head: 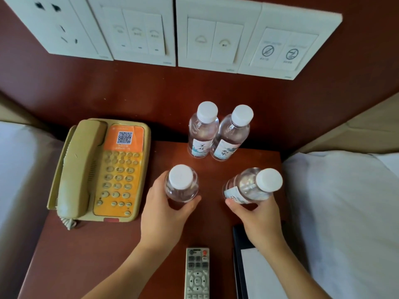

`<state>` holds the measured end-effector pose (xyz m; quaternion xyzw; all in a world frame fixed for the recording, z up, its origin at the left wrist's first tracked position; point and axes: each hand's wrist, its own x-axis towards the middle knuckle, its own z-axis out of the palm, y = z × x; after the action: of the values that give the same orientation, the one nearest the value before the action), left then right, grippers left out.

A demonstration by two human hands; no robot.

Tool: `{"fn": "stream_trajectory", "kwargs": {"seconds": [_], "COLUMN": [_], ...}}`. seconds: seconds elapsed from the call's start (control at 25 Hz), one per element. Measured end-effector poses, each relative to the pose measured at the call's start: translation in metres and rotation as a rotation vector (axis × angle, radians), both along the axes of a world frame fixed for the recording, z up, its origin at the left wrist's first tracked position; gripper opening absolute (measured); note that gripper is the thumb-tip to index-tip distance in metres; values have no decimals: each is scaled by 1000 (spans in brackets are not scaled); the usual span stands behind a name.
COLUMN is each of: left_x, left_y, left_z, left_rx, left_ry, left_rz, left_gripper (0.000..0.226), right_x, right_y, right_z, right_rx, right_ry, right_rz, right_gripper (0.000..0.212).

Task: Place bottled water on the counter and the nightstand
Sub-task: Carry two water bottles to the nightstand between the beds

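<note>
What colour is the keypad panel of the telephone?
Orange, on a beige telephone; the head view shows it clearly.

One head cam, wide-angle, looking steeply down and fwd from close above the nightstand [90, 244]. Far: wall w/ switch panels [172, 33]. Left and right edges catch bedding [345, 212]. Near edge cuts off the forearms.

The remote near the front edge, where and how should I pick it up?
Pinch the remote across its two long side edges, about midway, coming straight down from above. It lies flat and narrow on the nightstand, buttons up, with bare wood to its left and a notepad apart on its right.
</note>
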<state>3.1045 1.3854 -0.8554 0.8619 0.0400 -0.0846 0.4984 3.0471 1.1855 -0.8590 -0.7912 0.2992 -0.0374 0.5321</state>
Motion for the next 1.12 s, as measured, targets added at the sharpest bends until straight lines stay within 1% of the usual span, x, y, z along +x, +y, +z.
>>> {"fn": "stream_trajectory", "kwargs": {"seconds": [0.16, 0.24, 0.32, 0.44, 0.56, 0.68, 0.76, 0.84, 0.96, 1.12], "left_x": [16, 32, 47, 64, 75, 85, 94, 105, 119, 131], "left_y": [-12, -19, -24, -26, -19, -11, -6, -1, 6, 9], "left_z": [0, 2, 5, 7, 9, 9, 8, 8, 15, 26], "left_rx": [20, 30, 32, 7, -87, -117, -125, -160, -99, -14], "left_ry": [-14, -56, -83, -83, -44, 22, 56, 96, 137, 172], "left_rz": [64, 108, 155, 150, 82, -13, -76, -165, -282, -298], "left_gripper": [80, 73, 67, 69, 65, 57, 57, 60, 60, 54], "right_x": [17, 30, 42, 56, 65, 74, 81, 87, 90, 89], "right_y": [-13, -23, -33, -44, -55, -69, -80, -89, -93, -93], "right_z": [0, -1, 0, 2, 6, 8, 7, 7, 8, 5], "right_rx": [-30, -36, -39, -59, -64, -51, -58, -69, -91, -99], "right_ry": [-31, -42, -43, -57, -45, -2, 30, 59, 76, 78], "right_rz": [-68, -90, -83, -66, -12, 79, 143, 208, 266, 275], "right_gripper": [63, 63, 64, 61, 58, 47, 47, 50, 58, 58]}}
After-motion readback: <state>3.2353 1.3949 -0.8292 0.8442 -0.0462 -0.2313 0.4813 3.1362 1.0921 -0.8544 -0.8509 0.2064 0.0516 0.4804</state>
